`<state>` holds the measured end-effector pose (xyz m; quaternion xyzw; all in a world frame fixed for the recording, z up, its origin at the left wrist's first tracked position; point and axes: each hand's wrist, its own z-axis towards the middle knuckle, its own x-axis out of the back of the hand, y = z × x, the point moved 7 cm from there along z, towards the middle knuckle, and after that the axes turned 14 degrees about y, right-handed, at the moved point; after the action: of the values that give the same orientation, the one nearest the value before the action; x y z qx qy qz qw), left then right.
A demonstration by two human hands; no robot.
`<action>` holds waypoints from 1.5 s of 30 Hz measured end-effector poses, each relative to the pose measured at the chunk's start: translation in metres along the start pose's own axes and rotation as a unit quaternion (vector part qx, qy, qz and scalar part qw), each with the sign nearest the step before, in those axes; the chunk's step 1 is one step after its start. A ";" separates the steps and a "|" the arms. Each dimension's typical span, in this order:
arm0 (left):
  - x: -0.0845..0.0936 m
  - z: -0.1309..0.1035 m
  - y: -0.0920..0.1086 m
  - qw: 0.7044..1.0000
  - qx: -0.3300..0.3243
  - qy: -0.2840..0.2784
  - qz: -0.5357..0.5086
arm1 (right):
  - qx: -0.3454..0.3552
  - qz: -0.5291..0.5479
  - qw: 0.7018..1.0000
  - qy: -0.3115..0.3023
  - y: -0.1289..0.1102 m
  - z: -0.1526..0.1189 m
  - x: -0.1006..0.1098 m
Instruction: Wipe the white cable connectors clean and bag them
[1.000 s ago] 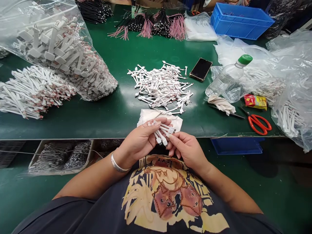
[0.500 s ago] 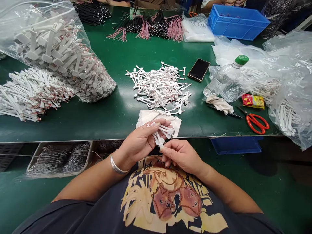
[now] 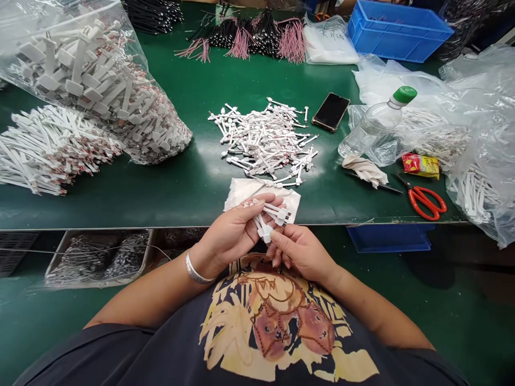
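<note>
At the table's (image 3: 161,209) near edge, I saw the left hand (image 3: 230,233) grasping slim white cables (image 3: 260,223), their long axes fanned right and near, blocky plugs (image 3: 264,232) outermost. The right hand (image 3: 303,249) touched one; whether it gripped, I couldn't tell.

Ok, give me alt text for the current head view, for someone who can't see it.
A person's left hand holds a bunch of white cables at the edge of a green table, the right hand at their plug ends. Beyond lies a pile of similar cables; a phone, bottle and red-handled scissors are to the right.
</note>
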<state>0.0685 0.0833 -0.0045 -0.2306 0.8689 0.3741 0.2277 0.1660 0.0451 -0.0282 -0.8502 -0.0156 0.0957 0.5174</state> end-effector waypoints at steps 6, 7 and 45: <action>0.000 0.000 0.000 0.999 -0.011 -0.020 0.023 | 0.084 -0.024 0.993 0.082 -0.012 -0.001 0.012; 0.000 -0.001 0.000 0.999 -0.014 -0.021 0.025 | 0.090 -0.033 0.992 0.086 -0.013 -0.001 0.013; 0.011 0.004 -0.008 0.997 0.023 0.021 0.066 | 0.046 -0.124 0.990 0.041 -0.007 0.001 0.022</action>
<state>0.0653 0.0793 -0.0173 -0.1758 0.8950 0.3636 0.1895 0.1878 0.0517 -0.0254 -0.8199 -0.0955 -0.0036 0.5644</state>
